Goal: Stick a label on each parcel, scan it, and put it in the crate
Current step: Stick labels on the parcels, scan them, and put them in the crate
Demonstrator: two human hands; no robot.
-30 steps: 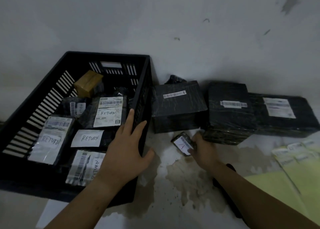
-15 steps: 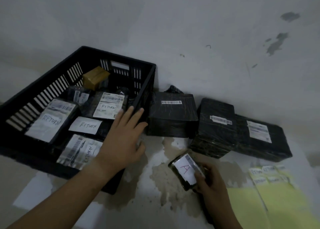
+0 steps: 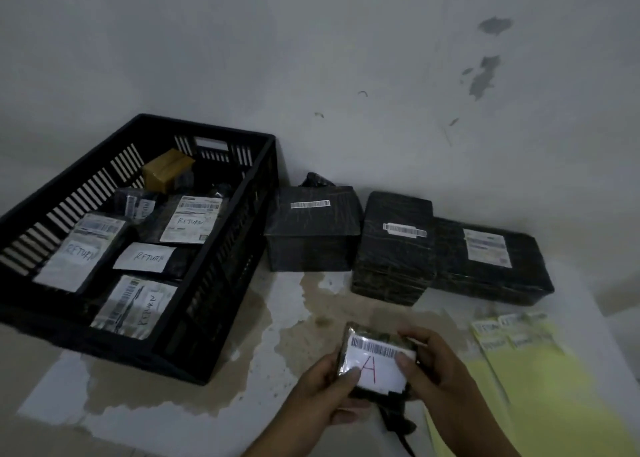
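The pale table (image 3: pixel 242 370) is stained with brownish patches across its middle; a black slatted crate (image 3: pixel 221 304) stands on it at the left; three black wrapped parcels (image 3: pixel 311 238) (image 3: pixel 394 259) (image 3: pixel 491 269) sit in a row against the wall; yellow label sheets (image 3: pixel 540 387) lie at the right.

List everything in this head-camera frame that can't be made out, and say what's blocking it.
- Small parcel, head view: its sides and underside are covered by the left hand and right hand.
- Dark object beneath the hands: mostly hidden, cannot be identified.
- Label sheets: print blurred, unreadable.
- Yellow backing sheets: cut off by the lower edge.
- Black crate: small print on its parcels' labels is illegible.
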